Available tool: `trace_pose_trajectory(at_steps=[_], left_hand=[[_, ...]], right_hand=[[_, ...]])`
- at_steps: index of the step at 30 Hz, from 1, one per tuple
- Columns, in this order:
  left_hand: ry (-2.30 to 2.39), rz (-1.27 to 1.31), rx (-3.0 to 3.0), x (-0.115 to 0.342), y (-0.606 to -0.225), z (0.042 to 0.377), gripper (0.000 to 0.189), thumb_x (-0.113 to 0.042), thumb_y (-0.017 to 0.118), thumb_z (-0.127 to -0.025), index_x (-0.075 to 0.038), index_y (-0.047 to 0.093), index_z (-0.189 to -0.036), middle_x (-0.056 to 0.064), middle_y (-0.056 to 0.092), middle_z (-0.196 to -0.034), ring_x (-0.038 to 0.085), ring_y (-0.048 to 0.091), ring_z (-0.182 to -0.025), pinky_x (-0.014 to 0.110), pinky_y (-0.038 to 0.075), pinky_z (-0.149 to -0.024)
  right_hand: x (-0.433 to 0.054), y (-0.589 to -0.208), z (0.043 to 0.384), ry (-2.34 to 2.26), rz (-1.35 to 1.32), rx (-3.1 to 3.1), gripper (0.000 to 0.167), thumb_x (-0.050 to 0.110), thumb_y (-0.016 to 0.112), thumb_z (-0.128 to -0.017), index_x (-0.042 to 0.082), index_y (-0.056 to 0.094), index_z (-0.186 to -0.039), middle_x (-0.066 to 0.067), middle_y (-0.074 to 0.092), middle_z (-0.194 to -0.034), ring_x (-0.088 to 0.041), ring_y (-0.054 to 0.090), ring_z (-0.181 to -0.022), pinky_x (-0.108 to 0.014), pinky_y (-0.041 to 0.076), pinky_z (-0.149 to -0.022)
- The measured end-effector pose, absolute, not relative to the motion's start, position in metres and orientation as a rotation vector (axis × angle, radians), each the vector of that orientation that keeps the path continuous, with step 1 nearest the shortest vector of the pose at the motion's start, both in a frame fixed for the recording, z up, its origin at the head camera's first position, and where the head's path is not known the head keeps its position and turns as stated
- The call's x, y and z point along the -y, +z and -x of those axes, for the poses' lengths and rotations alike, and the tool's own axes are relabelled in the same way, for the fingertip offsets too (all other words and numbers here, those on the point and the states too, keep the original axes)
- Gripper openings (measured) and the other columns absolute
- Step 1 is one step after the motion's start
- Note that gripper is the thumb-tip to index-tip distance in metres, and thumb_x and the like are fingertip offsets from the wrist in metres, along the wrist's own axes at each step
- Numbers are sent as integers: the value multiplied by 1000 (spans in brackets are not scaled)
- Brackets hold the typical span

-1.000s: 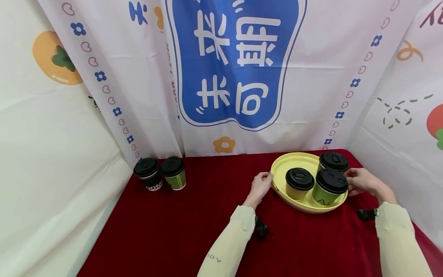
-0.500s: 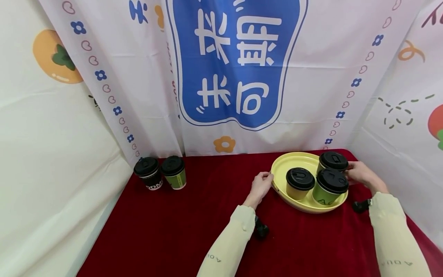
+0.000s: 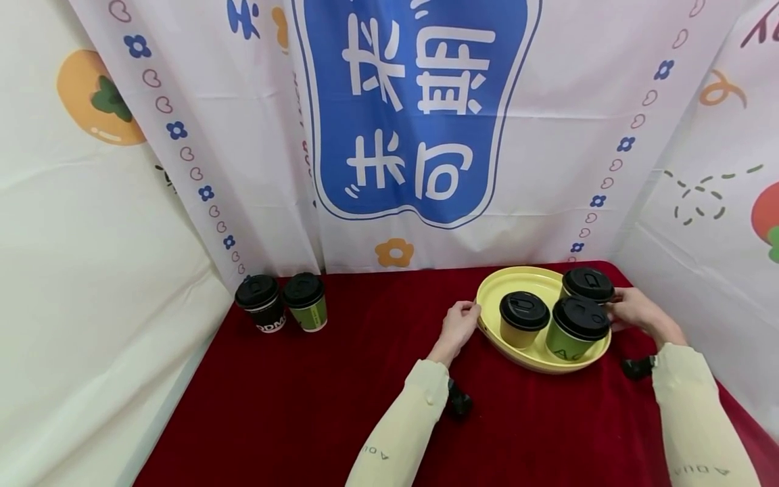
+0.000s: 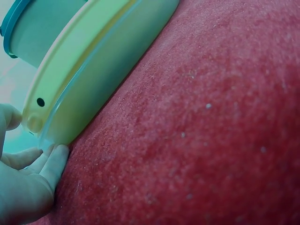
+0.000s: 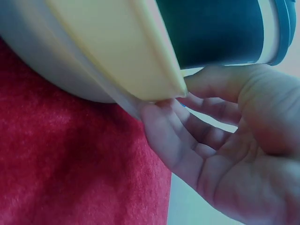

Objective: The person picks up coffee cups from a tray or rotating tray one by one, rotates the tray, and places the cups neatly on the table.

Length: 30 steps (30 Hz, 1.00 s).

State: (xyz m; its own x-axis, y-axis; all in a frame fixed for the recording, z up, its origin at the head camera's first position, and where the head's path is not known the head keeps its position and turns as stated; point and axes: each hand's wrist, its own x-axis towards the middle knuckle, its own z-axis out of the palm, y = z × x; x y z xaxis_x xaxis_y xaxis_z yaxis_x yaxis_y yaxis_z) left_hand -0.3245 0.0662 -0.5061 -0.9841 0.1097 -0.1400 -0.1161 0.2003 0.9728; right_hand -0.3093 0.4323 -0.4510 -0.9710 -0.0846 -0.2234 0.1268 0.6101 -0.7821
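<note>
A round yellow tray (image 3: 500,284) sits at the right of the table, bearing three black-lidded paper cups: a tan one (image 3: 522,325), a green one (image 3: 572,335) and a dark one (image 3: 587,284) behind it. My left hand (image 3: 454,331) pinches the tray's left edge; in the left wrist view its thumb is at the rim and its fingers are below. On the opposite side my right hand (image 3: 645,318) grips the edge beside the dark cup. The right wrist view has the thumb over the rim and the fingers curled beneath; a dark cup (image 5: 211,33) stands close by.
Two more lidded cups, one black (image 3: 268,316) and one green (image 3: 310,314), stand at the back left of the red-clothed table (image 3: 292,406). White printed curtains (image 3: 560,155) enclose the back and sides.
My right hand has moved back along the tray's right edge and now grips it. The tan and green cups have shifted slightly left on the tray. My left hand has stayed at the left edge.
</note>
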Motion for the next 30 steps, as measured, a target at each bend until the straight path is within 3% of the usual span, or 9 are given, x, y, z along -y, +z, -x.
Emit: trace_pose_trajectory(at_steps=[5, 12, 18, 22, 25, 30], left_hand=[[1877, 7, -2297, -66, -506, 325, 40, -43, 54, -97, -18, 61, -128, -1, 69, -112, 13, 65, -101, 38, 51, -93], [1867, 22, -2308, -66, -505, 324, 41, -44, 53, -97, -18, 60, -129, 0, 69, -114, 14, 65, -103, 37, 51, -93], [1872, 24, -2310, -65, -504, 325, 41, -44, 53, -97, -19, 61, -128, -1, 69, -113, 13, 65, -102, 37, 51, -92], [1871, 26, -2314, -66, -505, 325, 41, -45, 53, -97, -19, 61, -128, -1, 69, -113, 13, 65, -102, 37, 51, -93], [1866, 32, -2314, -66, -507, 324, 42, -46, 53, -97, -20, 60, -128, -1, 68, -114, 13, 64, -104, 37, 51, -93], [1854, 35, -2314, -67, -511, 324, 41, -47, 54, -96, -21, 61, -127, -2, 68, -114, 13, 64, -104, 37, 51, -92]], right_hand=[[-434, -452, 306, -1346, -40, -2531, 25, 4, 50, -97, -12, 48, -116, -3, 56, -80, -12, 62, -72, -36, 60, -70], [-436, -452, 299, -1379, -11, -2450, 39, 8, 52, -99, -17, 41, -127, -7, 59, -94, -14, 64, -78, -38, 60, -76], [-437, -450, 295, -1388, -13, -2389, 28, 10, 52, -100, -10, 48, -119, -6, 62, -87, -18, 67, -79, -41, 60, -75], [-444, -449, 298, -1424, -33, -2348, 16, 12, 46, -102, -1, 53, -108, -3, 64, -85, -18, 69, -78, -41, 60, -74], [-450, -446, 302, -1453, -57, -2369, 17, 14, 41, -104, 3, 53, -102, -2, 64, -84, -16, 68, -76, -39, 60, -74], [-453, -443, 311, -1489, -75, -2422, 25, 15, 41, -105, -6, 49, -114, 2, 66, -85, -14, 69, -75, -38, 60, -75]])
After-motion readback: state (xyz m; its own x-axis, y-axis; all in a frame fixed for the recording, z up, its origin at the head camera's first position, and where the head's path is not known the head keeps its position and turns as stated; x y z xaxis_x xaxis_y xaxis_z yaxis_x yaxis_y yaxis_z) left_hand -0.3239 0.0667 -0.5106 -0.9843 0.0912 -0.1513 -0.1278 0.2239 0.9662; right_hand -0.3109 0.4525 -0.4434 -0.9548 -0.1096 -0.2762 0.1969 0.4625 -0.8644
